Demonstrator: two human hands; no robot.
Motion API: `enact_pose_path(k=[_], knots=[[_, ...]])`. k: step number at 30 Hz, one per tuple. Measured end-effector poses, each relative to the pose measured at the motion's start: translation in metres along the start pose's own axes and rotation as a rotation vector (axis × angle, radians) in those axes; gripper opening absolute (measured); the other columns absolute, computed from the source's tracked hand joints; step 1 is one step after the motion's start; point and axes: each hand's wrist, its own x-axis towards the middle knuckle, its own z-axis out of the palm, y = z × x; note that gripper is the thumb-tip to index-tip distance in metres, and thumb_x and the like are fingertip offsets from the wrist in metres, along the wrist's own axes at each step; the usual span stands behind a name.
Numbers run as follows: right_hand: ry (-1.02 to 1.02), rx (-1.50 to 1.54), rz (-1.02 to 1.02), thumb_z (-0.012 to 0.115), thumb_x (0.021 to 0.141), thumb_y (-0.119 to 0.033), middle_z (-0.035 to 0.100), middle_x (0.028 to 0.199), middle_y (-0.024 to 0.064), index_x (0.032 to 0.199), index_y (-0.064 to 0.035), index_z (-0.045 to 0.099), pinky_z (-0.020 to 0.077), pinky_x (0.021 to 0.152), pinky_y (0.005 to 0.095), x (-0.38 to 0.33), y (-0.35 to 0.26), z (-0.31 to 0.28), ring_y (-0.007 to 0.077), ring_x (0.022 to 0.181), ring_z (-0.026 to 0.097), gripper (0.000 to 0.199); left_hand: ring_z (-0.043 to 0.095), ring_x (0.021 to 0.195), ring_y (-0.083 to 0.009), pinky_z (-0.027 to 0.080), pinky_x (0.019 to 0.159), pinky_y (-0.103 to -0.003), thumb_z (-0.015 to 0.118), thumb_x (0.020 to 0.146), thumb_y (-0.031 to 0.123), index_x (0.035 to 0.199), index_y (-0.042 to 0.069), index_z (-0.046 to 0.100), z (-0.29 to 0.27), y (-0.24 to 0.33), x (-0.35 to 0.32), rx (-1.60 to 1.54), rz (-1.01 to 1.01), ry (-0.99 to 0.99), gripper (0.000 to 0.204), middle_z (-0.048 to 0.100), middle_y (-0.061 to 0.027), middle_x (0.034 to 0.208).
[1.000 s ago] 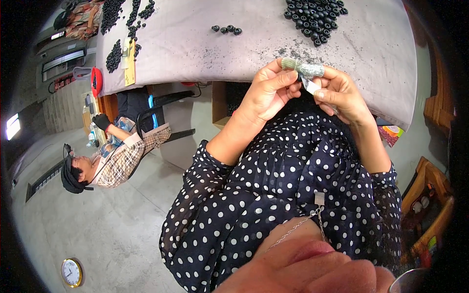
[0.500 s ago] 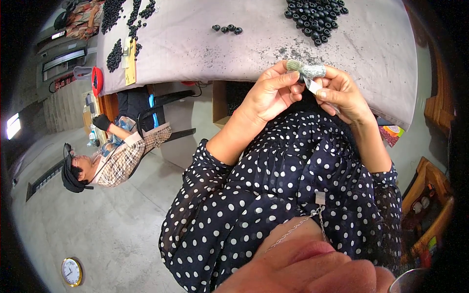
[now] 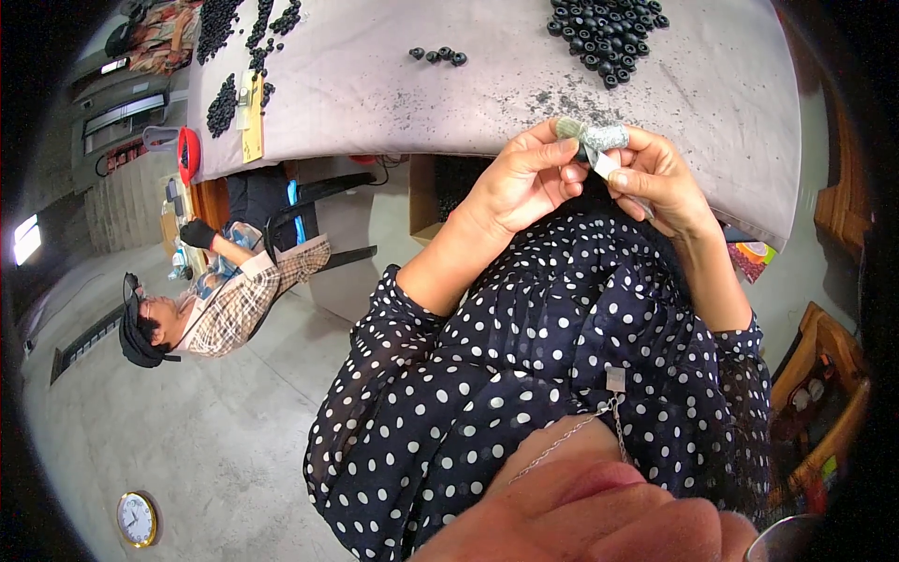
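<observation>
Head view, upper right of centre: left hand point(image 3: 515, 183) and right hand point(image 3: 655, 178) both pinching a small grey-green wrapped piece point(image 3: 590, 139) between fingertips, long axis left-right, ends shared evenly, just before the grey table point(image 3: 375, 84) with black rings point(image 3: 604, 33).

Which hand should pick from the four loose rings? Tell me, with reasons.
Left, most likely. The left hand is nearer the four rings on the table; the right hand would have to cross it. Both pinch the grey piece, so the right must hold it alone.
</observation>
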Motion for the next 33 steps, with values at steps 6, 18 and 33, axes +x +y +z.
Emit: enact_pose_path(k=[6,18,33], knots=[[-0.06,0.002,-0.03,0.064,0.079,-0.005,0.056,0.072,0.0018,0.117,0.0034,0.049,0.0345,0.039,0.0152,-0.001,-0.001,0.002,0.0036,0.046,0.044,0.042,0.056,0.069,-0.0095,0.052,0.061,-0.024,0.06,0.086,0.011,0.1,0.007,0.058,0.0,0.003,0.001,-0.009,0.003,0.012,0.015,0.06,-0.0029,0.085],[-0.006,0.033,0.001,0.065,0.079,-0.005,0.056,0.073,0.0023,0.116,0.0031,0.05,0.0354,0.039,0.0152,0.002,0.003,-0.001,0.0039,0.048,0.045,0.041,0.055,0.068,-0.01,0.052,0.06,-0.025,0.059,0.086,0.008,0.101,0.006,0.057,0.0,0.001,0.0,-0.05,-0.01,-0.015,0.015,0.06,-0.0045,0.085],[0.082,-0.049,-0.032,0.063,0.082,-0.011,0.052,0.07,0.0025,0.101,-0.0001,0.054,0.0319,0.037,0.0151,0.003,0.008,0.003,0.004,0.044,0.041,0.023,0.059,0.062,-0.0106,0.051,0.058,-0.025,0.066,0.076,0.001,0.094,0.001,0.062,-0.059,0.13,-0.018,0.95,0.883,0.57,0.018,0.064,-0.0068,0.08]])
